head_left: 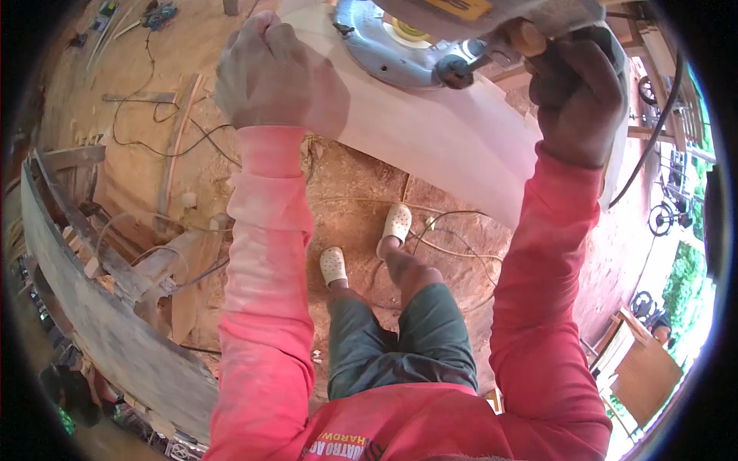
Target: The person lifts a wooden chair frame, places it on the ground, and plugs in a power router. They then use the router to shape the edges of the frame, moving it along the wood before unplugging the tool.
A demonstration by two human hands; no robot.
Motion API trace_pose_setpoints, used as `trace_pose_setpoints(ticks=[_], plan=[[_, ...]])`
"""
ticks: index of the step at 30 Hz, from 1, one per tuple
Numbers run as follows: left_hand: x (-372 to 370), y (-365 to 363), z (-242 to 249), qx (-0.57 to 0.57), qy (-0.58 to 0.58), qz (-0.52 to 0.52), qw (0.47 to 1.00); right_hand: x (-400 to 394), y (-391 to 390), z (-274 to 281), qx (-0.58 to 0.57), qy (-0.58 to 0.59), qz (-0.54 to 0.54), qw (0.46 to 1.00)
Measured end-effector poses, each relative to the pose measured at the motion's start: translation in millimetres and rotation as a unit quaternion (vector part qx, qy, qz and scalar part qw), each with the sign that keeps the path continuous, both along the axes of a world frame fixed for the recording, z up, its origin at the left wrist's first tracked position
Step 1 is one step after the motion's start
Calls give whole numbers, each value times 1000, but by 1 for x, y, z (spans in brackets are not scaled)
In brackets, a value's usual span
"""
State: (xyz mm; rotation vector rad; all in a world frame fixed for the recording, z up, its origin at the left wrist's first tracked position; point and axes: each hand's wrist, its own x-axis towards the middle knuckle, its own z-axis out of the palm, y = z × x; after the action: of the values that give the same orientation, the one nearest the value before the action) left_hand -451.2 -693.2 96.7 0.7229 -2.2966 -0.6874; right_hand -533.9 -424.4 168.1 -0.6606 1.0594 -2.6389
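My right hand [580,96] is wrapped round the rear handle of a grey power saw [400,65] at the top of the view. The saw has a curved metal guard, a yellow round centre and a yellow label. It rests over a large pale board [430,131], whose near edge slants down to the right. On the board's left part, my left hand [269,81] is closed with its fingers curled. What those fingers hold, if anything, is hidden from this angle. The saw's front is cut off by the frame.
A black cable [659,134] hangs right of my right hand. More cords [453,230] trail over the dirt floor by my feet. A long curved plank [108,307] and wood scraps lie at left. Bicycles [661,219] and another person [661,332] are at far right.
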Motion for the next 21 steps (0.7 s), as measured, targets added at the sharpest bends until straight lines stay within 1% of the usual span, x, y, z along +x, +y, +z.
trace_pose_setpoints(ticks=[1, 2, 4, 5, 7, 8, 10, 11, 12, 13, 14, 17, 18, 20, 21], plan=[[0, 0, 0, 18, 17, 9, 1000, -5, -11, -8, -103, -3, 64, 993], [0, 0, -1, 36, 33, 18, 999, -9, -21, -14, -203, -8, 128, 971], [2, 2, 4, 33, 32, 19, 999, -3, -44, -7, -118, 42, 5, 992], [3, 1, 4, 30, 30, 20, 999, 5, -52, 4, 75, 94, -180, 976], [1, -12, -11, -104, 25, 3, 994, 0, -58, 3, 85, 71, -210, 971], [0, -17, -20, -171, 21, -7, 985, -16, -55, -13, -97, -6, -56, 994], [0, -18, -23, -158, 60, -20, 985, -9, -63, -2, -87, -19, -22, 996], [-1, -18, -23, -152, 80, -27, 985, 6, -61, 14, 101, 47, -143, 983], [-2, -16, -22, -129, 90, -23, 987, 11, -65, 20, 192, 78, -204, 957], [-2, -14, -21, -107, 101, -20, 989, 16, -69, 26, 282, 103, -263, 917], [-2, -12, -20, -84, 110, -16, 990, 15, -72, 25, 280, 96, -269, 916], [0, -10, -14, -69, 70, -3, 995, 12, -79, 25, 284, 77, -280, 914], [-1, -16, -20, -152, 77, -24, 985, 13, -80, 26, 287, 75, -280, 913], [-3, -32, -36, -313, 90, -65, 943, 14, -81, 28, 294, 76, -275, 912], [-4, -30, -35, -270, 95, -60, 956, 14, -81, 28, 293, 78, -272, 913]])
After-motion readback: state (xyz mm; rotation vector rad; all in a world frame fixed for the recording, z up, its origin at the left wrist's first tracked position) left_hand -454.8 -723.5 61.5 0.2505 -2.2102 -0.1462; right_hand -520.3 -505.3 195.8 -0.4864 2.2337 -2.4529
